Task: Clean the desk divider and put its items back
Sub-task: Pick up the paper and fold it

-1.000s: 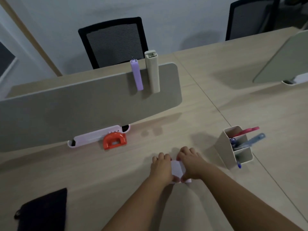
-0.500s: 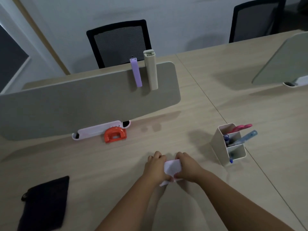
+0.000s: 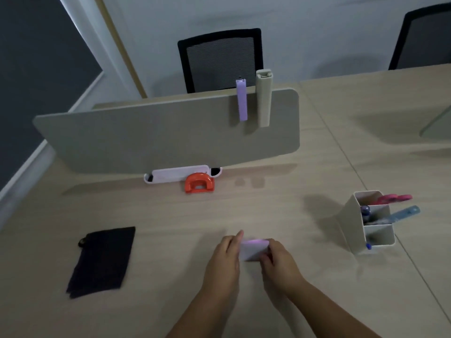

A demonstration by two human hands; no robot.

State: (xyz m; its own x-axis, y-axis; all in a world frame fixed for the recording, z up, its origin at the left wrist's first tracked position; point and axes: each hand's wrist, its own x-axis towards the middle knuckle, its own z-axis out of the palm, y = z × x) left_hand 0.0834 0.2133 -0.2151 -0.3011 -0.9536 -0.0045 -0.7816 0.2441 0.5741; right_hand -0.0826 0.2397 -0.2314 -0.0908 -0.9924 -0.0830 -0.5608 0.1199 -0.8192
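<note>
Two hands worked at the near middle of the surface (image 3: 317, 167), so notes run from big items down. Desk divider (image 3: 158, 135) stood upright across the far side, its foot in a white base clip (image 3: 178, 174). Two items hung over its top edge toward the right end: a beige holder (image 3: 263, 101) and, just beside it on the left, a lilac clip (image 3: 241, 101). Black cloth pouch (image 3: 102, 259) lay flat at near left, well apart from my hands. Beige pen organiser (image 3: 371, 228) sat at right, with pink scissors (image 3: 395, 198) and a blue ruler (image 3: 405, 213) sticking out. Orange hole punch (image 3: 199, 183) rested touching the front of the base clip.

Grip state: left hand (image 3: 225, 259) and right hand (image 3: 278, 262) were both closed on a small pale wipe (image 3: 253, 248), fingers pinching its opposite ends, held low over the surface. Image blurred; could not tell whether it was paper or cloth.

Judgement: step in hand was readying the wipe, with cleaning not yet begun and items still on the divider. To do it well I should fold it into a flat pad with a clean face outward, firm enough for one-hand strokes. Hanging items ought to come off first, otherwise the panel under them stays unwiped. Risk: pushing hard high up could tilt the divider in its clip, so the free hand should steady it.
</note>
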